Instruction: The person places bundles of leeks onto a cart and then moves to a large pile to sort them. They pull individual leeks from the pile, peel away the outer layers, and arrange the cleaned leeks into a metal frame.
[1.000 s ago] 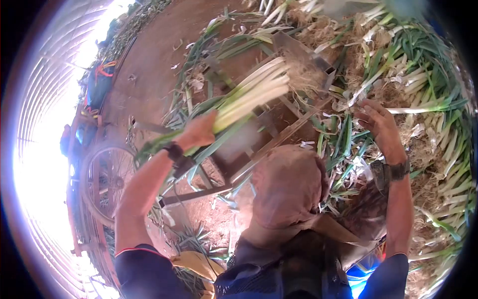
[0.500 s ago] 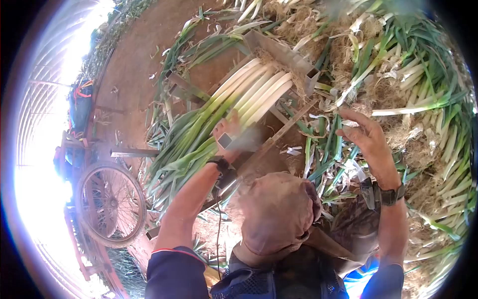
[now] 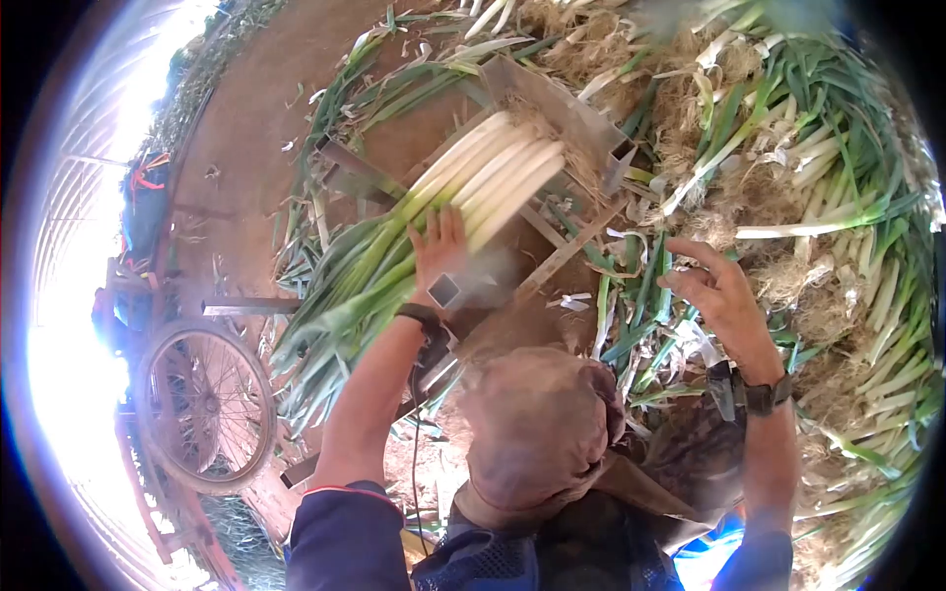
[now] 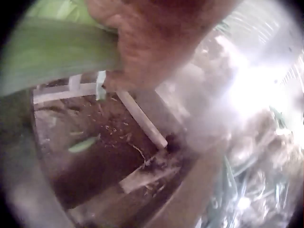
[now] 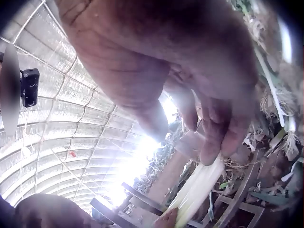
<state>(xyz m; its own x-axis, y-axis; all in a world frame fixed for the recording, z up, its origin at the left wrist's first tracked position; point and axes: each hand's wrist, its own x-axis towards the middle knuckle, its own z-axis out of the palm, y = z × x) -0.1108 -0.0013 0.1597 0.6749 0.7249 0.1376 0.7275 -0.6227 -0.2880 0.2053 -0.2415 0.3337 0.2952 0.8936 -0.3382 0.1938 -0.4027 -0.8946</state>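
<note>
Several leeks (image 3: pixel 503 177) lie side by side across a metal frame (image 3: pixel 572 113), white ends and roots toward its upright end plate. The left hand (image 3: pixel 439 258) rests on their green part with its fingers extended. A broad green leaf (image 4: pixel 57 54) passes beside the left hand (image 4: pixel 152 42) in the left wrist view. To the right of the frame, the right hand (image 3: pixel 727 313) hovers with loosely bent fingers and holds nothing. From the right wrist, the right hand (image 5: pixel 194 61) appears in front of the white leek stalks (image 5: pixel 197 190); contact cannot be told.
A large pile of leeks (image 3: pixel 887 325) with tangled roots fills the right side. Loose leaves (image 3: pixel 631 335) litter the ground near the frame. A spoked wheel (image 3: pixel 209 406) stands at the left. A person's covered head (image 3: pixel 537 424) is at the bottom centre.
The leeks, earlier gripped by the left hand in a raised bunch, now lie spread on the frame. The left hand has shifted right and its fingers have straightened; the right hand is slightly lower.
</note>
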